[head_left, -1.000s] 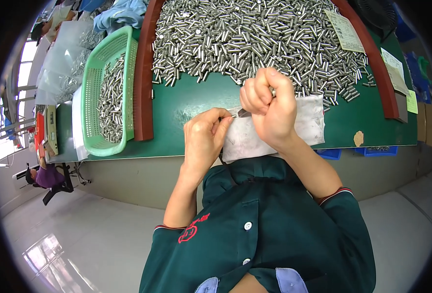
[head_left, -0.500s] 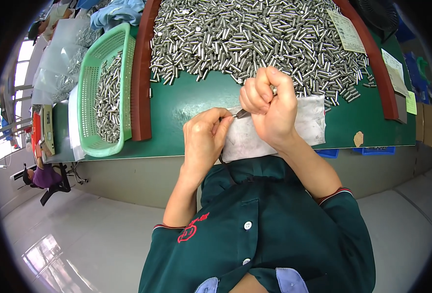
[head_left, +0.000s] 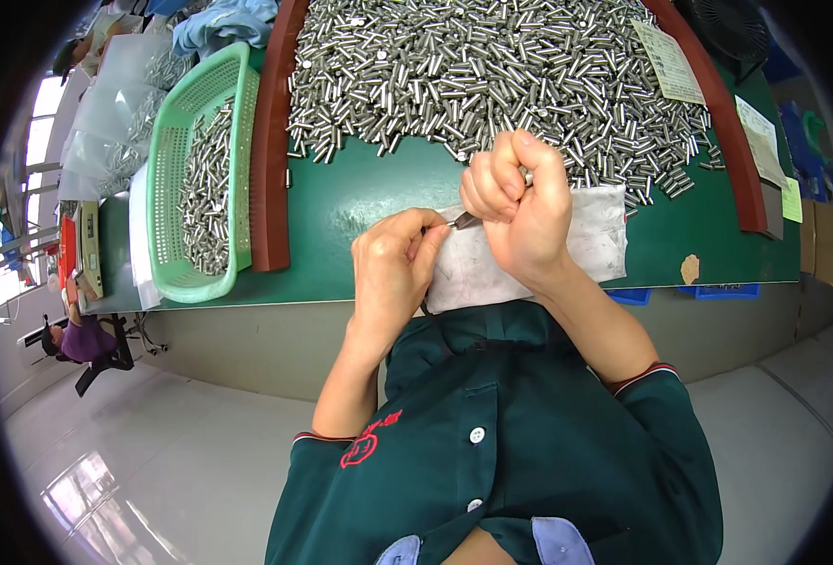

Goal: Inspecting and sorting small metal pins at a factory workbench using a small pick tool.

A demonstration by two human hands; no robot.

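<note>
My left hand (head_left: 388, 259) is closed in a pinch on a small metal pin (head_left: 450, 226), of which only a bit shows past the fingertips. My right hand (head_left: 522, 202) makes a fist around a thin hand tool, with its dark pointed end (head_left: 465, 219) sticking out toward the left thumb and meeting the pin. Most of the tool's handle is hidden in the fist. Under both hands lies a stained white cloth (head_left: 581, 235) at the table's near edge. Just beyond the right hand spreads a big heap of short metal pins (head_left: 473, 75).
Dark red rails (head_left: 271, 188) flank the heap on the green table (head_left: 341, 207). At the left stands a green plastic basket (head_left: 167, 226) with pins, beside clear bags (head_left: 106, 122). Paper slips (head_left: 669, 61) and a black fan (head_left: 729, 33) are at the right. Another person (head_left: 87, 339) sits far left.
</note>
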